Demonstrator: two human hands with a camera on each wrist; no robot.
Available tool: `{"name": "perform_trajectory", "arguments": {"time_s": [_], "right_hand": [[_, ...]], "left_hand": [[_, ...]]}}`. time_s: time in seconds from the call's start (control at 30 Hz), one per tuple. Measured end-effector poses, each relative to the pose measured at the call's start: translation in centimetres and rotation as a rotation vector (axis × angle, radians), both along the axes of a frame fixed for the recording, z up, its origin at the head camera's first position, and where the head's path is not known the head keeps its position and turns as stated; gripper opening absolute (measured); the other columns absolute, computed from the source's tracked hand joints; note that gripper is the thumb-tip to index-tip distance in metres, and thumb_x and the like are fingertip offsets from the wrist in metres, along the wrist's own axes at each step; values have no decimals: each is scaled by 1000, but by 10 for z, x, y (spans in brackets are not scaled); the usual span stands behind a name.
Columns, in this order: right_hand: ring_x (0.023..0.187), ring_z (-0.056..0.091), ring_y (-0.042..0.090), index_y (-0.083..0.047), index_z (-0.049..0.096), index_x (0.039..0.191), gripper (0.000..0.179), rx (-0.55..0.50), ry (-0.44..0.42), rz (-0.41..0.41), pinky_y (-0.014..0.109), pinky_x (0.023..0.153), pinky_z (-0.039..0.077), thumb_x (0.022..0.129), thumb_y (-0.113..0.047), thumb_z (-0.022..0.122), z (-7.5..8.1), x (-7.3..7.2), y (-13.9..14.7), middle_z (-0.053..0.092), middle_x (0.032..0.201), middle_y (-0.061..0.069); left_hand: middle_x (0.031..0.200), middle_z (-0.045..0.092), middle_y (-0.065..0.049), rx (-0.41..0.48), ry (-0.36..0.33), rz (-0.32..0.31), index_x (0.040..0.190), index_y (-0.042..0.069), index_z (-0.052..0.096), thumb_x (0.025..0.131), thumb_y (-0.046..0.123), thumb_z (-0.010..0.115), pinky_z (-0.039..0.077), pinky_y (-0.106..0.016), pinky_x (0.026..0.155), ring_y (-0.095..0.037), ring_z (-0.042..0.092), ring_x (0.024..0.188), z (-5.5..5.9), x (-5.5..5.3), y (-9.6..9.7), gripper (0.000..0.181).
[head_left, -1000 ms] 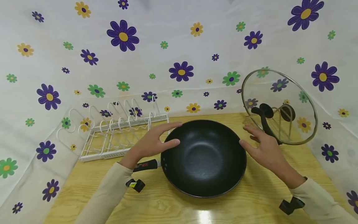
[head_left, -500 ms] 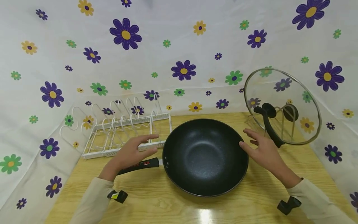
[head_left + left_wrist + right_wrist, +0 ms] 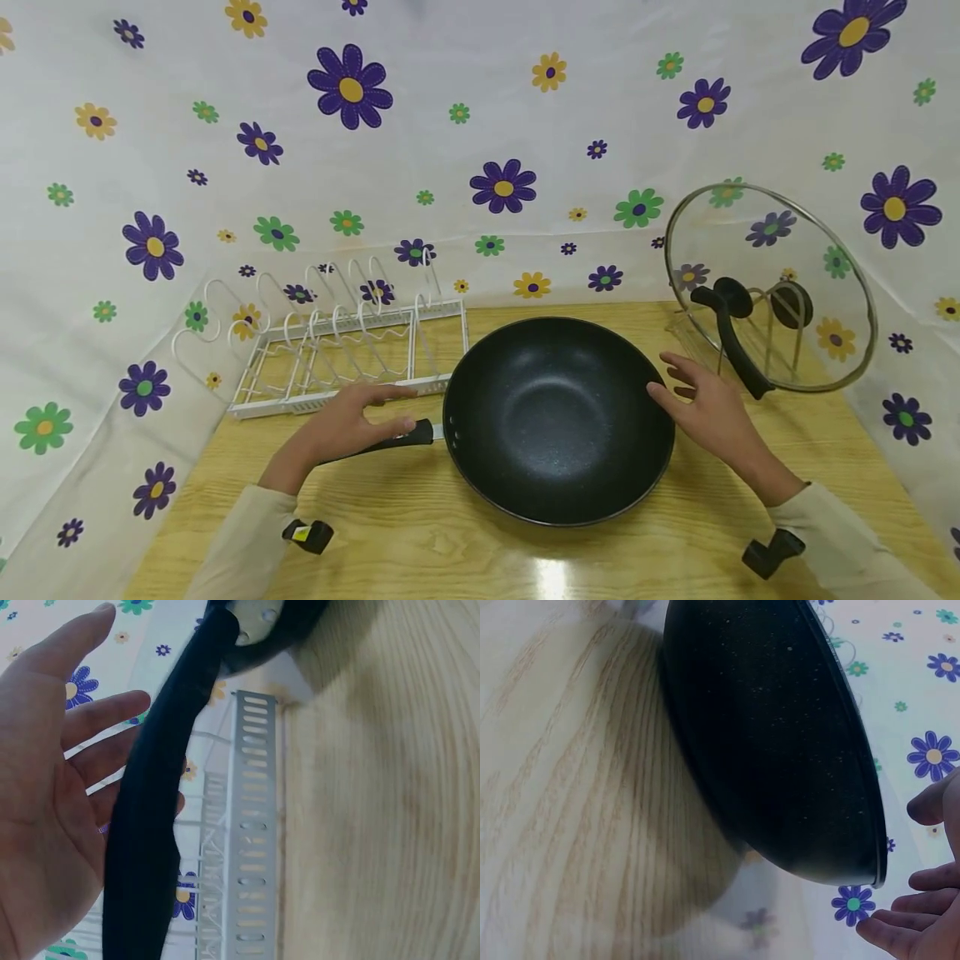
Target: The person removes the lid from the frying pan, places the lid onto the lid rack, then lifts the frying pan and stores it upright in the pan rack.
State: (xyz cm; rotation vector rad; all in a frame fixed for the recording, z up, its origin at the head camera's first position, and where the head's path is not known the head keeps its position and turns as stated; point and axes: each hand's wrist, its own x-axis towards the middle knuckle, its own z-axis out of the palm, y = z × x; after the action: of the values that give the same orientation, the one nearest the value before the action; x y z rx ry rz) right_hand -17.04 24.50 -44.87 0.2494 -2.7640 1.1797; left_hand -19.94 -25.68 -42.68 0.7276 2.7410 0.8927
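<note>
A black wok (image 3: 558,421) stands upright on the wooden table, its inside bare. Its black handle (image 3: 146,802) points left, towards my left hand (image 3: 348,423). That hand hovers at the handle with thumb and fingers spread and relaxed; the left wrist view has the palm beside the handle, not wrapped round it. Whether any finger touches it I cannot tell. At the wok's right rim is my right hand (image 3: 705,412), fingers loosely extended. The right wrist view shows a gap between these fingers and the wok's dark outer wall (image 3: 780,750).
A white wire dish rack (image 3: 345,358) stands at the back left. At the back right, a glass lid (image 3: 765,283) with a metal rim and black handle leans upright in a wire stand. Flower-patterned white sheeting (image 3: 420,100) closes off the back and sides.
My left hand has moved left and down from the wok's rim to its handle. The right hand stays by the right rim. The view has shifted slightly.
</note>
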Motion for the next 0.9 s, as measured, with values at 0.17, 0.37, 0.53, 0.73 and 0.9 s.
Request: {"name": "perform_trajectory", "arguments": {"time_s": [0.17,0.37,0.53,0.73,0.9], "right_hand": [[126,57,50,6,44,150,65,-40,-23,13,57,92,54,103,-34,63,-7,-2,-1,47,149,31],[120,62,48,4,45,150,63,-51,-32,17,55,88,56,103,-34,63,-10,-4,-2,49,147,31],[116,64,48,5,47,148,61,-29,-19,21,56,86,57,103,-33,63,-12,-5,-2,50,147,31],[112,66,47,7,47,147,59,-35,-23,23,55,85,57,104,-32,61,-16,-6,-2,51,145,32],[112,67,47,7,47,147,59,-43,-27,20,56,86,57,105,-33,59,-18,-7,-3,51,145,32]], "left_hand": [[130,69,4,-3,-40,-12,137,25,65,96,50,68,49,-58,100,-29,64,121,-6,2,-7,48],[125,71,5,-3,-55,-8,134,21,67,97,50,67,53,-54,96,-20,68,114,-13,4,-13,46],[119,73,5,4,-64,-31,130,20,70,96,50,68,55,-48,93,-15,70,107,-16,3,-15,45],[111,75,10,17,-72,-61,126,17,73,95,50,70,57,-37,86,-8,71,101,-18,3,-17,45],[99,75,11,31,-91,-86,121,18,75,95,45,71,57,-29,70,-10,72,82,-17,2,-18,37]]}}
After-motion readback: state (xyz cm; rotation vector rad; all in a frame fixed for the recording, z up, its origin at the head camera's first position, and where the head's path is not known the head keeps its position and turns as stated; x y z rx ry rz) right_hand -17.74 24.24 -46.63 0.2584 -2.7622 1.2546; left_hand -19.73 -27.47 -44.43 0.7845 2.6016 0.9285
